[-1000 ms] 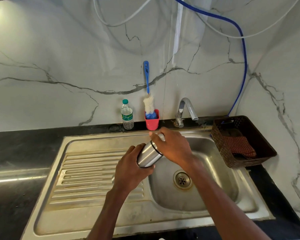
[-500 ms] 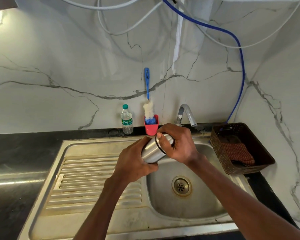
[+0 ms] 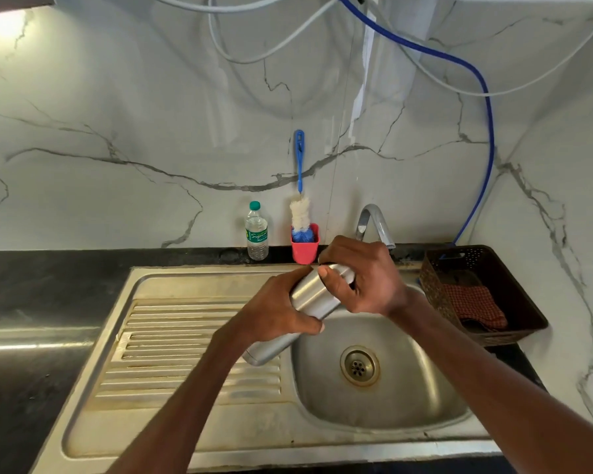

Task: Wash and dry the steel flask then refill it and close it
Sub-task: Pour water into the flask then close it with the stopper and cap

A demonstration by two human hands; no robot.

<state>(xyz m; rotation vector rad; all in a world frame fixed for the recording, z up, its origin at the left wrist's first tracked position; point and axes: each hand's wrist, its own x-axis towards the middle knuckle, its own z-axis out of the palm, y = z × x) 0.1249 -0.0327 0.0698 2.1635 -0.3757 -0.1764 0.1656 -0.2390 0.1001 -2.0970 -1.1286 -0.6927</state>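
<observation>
One sink (image 3: 192, 436) in the table (image 3: 42, 285), one basket (image 3: 524, 302) holding one cloth (image 3: 476, 306), one cup (image 3: 304, 249) holding one brush (image 3: 300, 213), one bottle (image 3: 256, 234). One flask (image 3: 314, 295), tilted over the sink. Left hand (image 3: 274, 311) wrapped round its body, right hand (image 3: 363, 278) gripping its top.

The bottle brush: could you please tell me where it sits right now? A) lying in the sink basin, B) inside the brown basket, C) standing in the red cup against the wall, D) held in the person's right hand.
C: the bottle brush stands bristles-down in the red cup at the wall, between the plastic water bottle and the tap, while both hands hold the steel flask.
</observation>
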